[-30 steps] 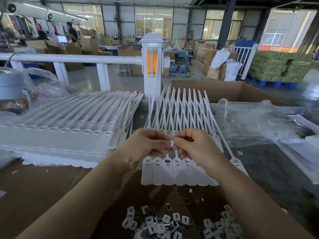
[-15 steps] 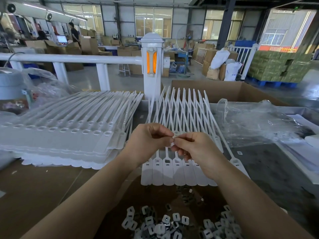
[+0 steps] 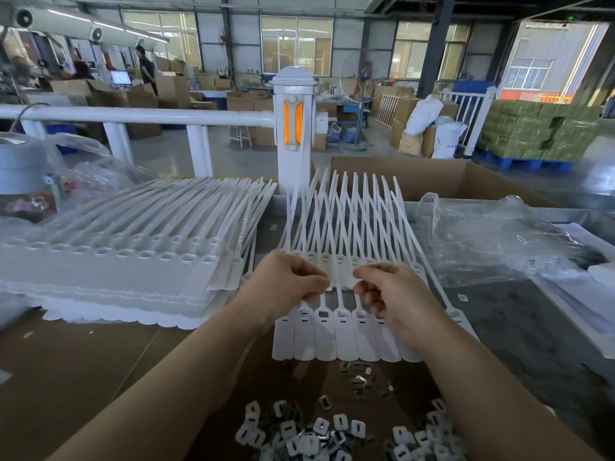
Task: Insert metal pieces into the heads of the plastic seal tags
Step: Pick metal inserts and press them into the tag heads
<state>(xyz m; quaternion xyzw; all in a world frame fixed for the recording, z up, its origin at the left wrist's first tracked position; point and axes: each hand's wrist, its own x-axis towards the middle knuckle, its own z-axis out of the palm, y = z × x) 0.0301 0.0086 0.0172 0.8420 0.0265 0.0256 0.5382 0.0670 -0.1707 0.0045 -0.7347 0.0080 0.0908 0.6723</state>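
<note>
Head view: left hand [image 3: 293, 281] and right hand [image 3: 392, 291] pinch, probably, a small insert above the row of seal tags [image 3: 336, 337] on the worktop [image 3: 83, 361]; next, press it into an open head.

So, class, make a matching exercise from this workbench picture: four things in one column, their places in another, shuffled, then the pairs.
1. stacked seal tags
2. row of seal tags
3. loose metal pieces
4. cardboard box

A. nearest the camera, between the forearms
B. far right, behind the bench
C. left of the left hand
D. under both hands

Pairs: 1-C, 2-D, 3-A, 4-B
</note>
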